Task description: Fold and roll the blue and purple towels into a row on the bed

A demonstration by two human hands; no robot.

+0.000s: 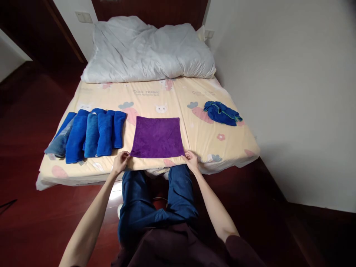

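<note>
Showing "rabbit" print, preceding word unclear: bedsheet [180, 96] | purple cloth [158, 137]: flat on it, near front edge | left hand [121, 162], right hand [191, 161]: arms stretched forward, fingers pinching cloth's near corners

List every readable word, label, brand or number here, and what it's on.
"Cuzy rabbit" (second letter unsure): bed sheet; repeated at right, blurrier.
Small line beneath it: too small to read.
Lettering on grey-blue towel: too blurred.
White tags below the towel: unreadable.
Purple cloth: no text visible.
</note>
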